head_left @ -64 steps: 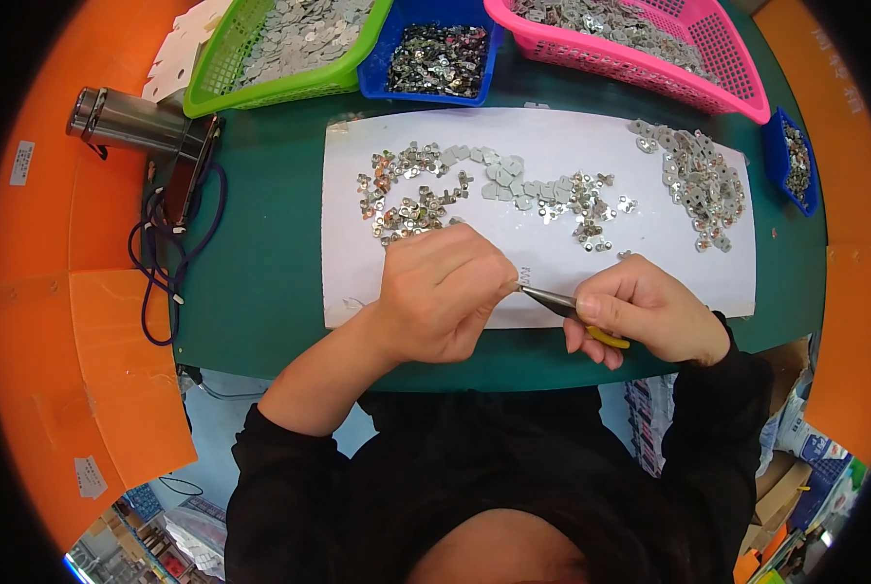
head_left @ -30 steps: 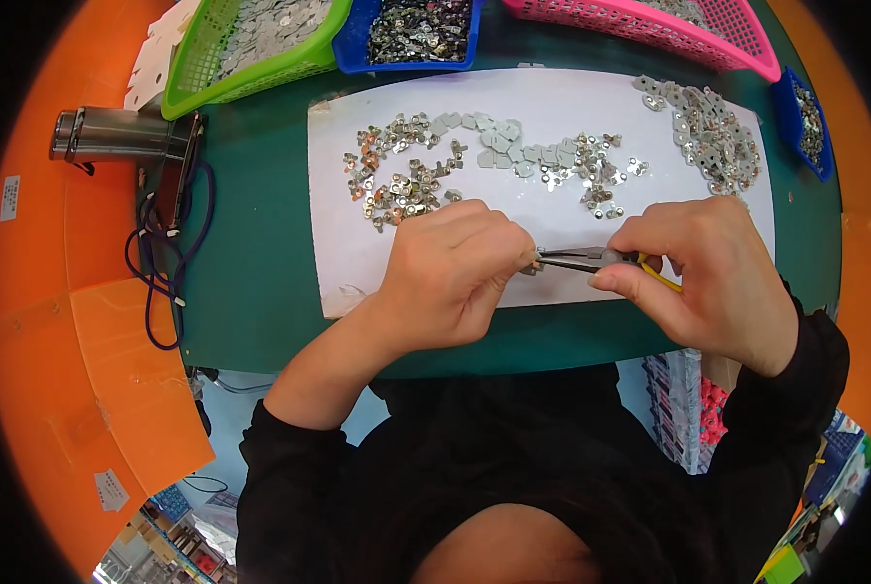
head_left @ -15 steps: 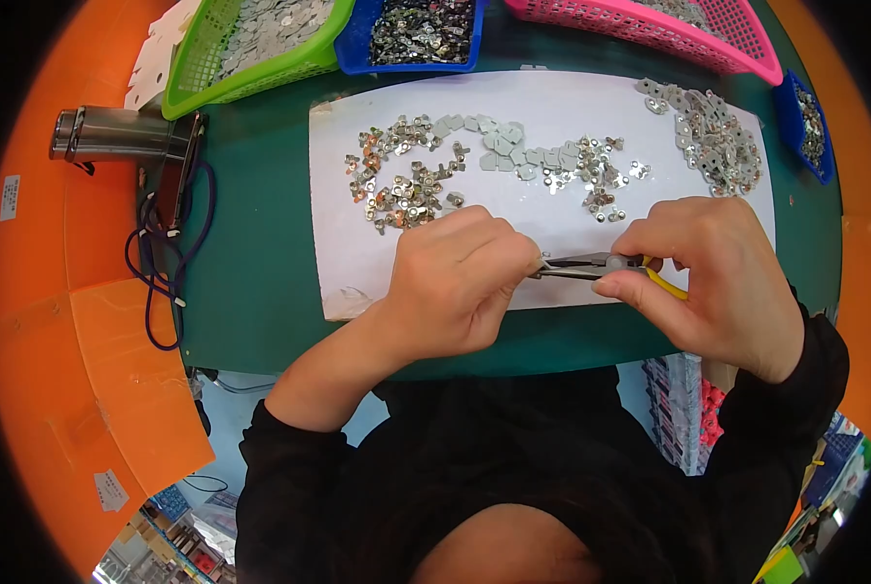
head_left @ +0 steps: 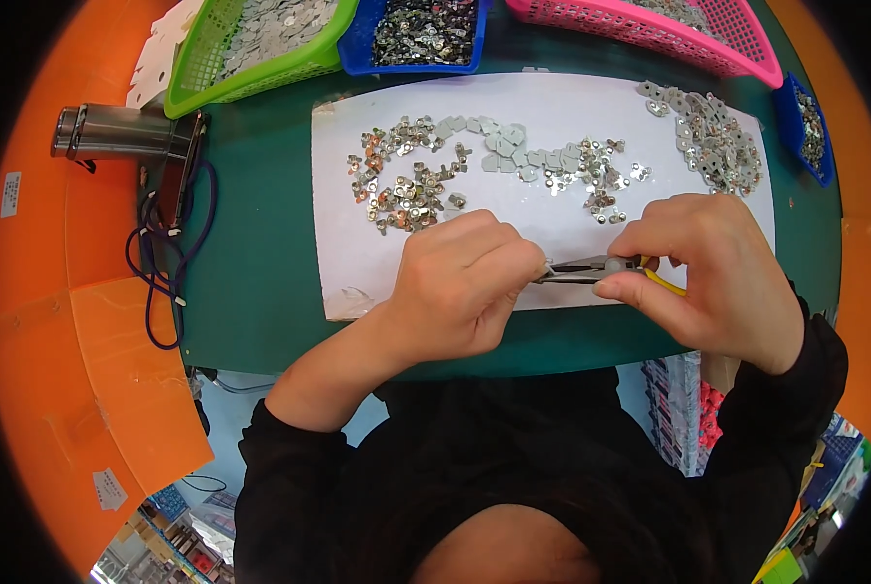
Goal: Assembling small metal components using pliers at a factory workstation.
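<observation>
My right hand (head_left: 713, 273) grips yellow-handled pliers (head_left: 591, 270) whose jaws point left. My left hand (head_left: 460, 282) is curled with its fingertips at the jaw tips, pinching a small metal part that I can barely see. Both hands hover over the near edge of a white sheet (head_left: 552, 117) on the green table (head_left: 250, 263). Small silver metal pieces (head_left: 406, 180) lie scattered on the sheet, with another pile (head_left: 713, 141) at its right end.
A green basket (head_left: 250, 49), a blue tray (head_left: 421, 34) and a pink basket (head_left: 669, 24) of metal parts line the far edge. A small blue tray (head_left: 810, 127) sits at right. A metal tool (head_left: 114, 134) and blue cable (head_left: 167, 263) lie at left.
My hands have come closer to me and to the sheet's near edge; the pliers stay level between them, and the right hand has shifted slightly left along the handles.
</observation>
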`<control>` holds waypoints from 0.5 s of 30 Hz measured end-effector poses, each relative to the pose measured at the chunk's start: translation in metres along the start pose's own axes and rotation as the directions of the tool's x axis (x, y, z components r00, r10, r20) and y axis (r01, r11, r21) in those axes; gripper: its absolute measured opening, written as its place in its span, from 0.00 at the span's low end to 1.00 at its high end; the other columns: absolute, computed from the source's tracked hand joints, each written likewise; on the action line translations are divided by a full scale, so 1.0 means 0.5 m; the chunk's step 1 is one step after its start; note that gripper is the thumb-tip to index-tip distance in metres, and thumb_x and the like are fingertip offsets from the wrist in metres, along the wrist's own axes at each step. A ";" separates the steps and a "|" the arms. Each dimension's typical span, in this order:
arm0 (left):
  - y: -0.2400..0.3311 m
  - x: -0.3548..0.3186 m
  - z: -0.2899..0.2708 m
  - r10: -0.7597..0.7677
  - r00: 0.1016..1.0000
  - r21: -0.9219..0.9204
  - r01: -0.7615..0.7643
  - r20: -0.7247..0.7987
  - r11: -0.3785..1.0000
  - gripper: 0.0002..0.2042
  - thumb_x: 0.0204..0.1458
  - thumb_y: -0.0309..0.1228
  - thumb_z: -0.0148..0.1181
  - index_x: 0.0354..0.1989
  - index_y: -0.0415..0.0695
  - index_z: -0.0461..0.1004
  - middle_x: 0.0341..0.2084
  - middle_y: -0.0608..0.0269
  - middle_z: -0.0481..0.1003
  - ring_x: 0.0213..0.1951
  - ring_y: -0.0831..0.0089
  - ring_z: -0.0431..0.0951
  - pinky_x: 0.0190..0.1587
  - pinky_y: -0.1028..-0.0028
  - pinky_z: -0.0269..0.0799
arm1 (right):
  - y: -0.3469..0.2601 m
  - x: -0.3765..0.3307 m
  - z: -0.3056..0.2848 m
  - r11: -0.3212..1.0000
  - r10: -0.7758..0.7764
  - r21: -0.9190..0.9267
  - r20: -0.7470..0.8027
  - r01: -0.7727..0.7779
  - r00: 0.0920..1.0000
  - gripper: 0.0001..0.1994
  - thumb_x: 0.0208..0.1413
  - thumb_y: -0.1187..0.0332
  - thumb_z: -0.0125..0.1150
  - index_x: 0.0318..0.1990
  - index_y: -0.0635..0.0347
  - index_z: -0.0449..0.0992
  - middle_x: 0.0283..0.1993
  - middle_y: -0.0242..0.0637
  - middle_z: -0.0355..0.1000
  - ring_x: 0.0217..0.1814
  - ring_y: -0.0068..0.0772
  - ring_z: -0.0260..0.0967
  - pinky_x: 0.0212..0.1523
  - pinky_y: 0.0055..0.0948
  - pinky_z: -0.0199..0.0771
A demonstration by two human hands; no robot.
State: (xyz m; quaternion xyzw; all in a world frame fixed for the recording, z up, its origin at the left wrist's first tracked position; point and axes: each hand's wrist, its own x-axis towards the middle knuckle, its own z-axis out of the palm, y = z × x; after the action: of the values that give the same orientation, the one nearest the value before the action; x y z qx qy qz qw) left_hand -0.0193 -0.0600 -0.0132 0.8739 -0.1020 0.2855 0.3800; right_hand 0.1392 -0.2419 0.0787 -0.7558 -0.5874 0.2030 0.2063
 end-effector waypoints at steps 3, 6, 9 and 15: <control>0.004 0.002 -0.004 -0.018 0.999 -0.024 0.018 0.039 1.000 0.04 0.47 0.18 0.61 0.28 0.41 0.73 0.19 0.62 0.71 0.21 0.64 0.71 0.23 0.71 0.64 | 0.006 0.004 -0.005 0.994 0.039 0.099 0.065 -0.045 0.997 0.10 0.47 0.65 0.73 0.29 0.63 0.80 0.24 0.40 0.74 0.24 0.41 0.70 0.26 0.31 0.67; 0.003 0.003 -0.004 -0.038 0.998 -0.059 0.041 0.052 0.997 0.04 0.47 0.18 0.61 0.27 0.41 0.73 0.18 0.62 0.70 0.21 0.64 0.70 0.23 0.70 0.64 | 0.006 0.005 -0.007 0.991 0.057 0.116 0.093 -0.067 0.994 0.10 0.47 0.65 0.72 0.29 0.63 0.80 0.24 0.40 0.75 0.24 0.39 0.70 0.26 0.30 0.67; 0.004 0.003 -0.004 -0.065 0.996 -0.083 0.070 0.058 0.994 0.04 0.47 0.18 0.60 0.27 0.41 0.73 0.18 0.62 0.70 0.20 0.64 0.70 0.23 0.70 0.63 | 0.003 0.007 -0.008 0.993 0.087 0.069 0.123 -0.096 0.989 0.10 0.47 0.65 0.72 0.29 0.63 0.81 0.24 0.40 0.75 0.24 0.39 0.71 0.25 0.30 0.67; 0.010 0.004 -0.006 -0.137 0.987 -0.073 0.144 0.086 0.987 0.04 0.48 0.18 0.59 0.27 0.41 0.72 0.17 0.61 0.67 0.20 0.62 0.70 0.23 0.68 0.64 | 0.001 -0.010 0.009 0.995 0.016 -0.098 0.060 -0.010 0.998 0.10 0.47 0.64 0.72 0.29 0.60 0.80 0.24 0.38 0.75 0.25 0.43 0.72 0.26 0.32 0.68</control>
State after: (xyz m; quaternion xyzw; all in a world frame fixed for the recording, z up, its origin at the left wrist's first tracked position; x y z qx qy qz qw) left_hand -0.0208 -0.0611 -0.0073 0.8739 -0.0666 0.2182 0.4292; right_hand 0.1362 -0.2467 0.0751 -0.7624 -0.5975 0.1984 0.1498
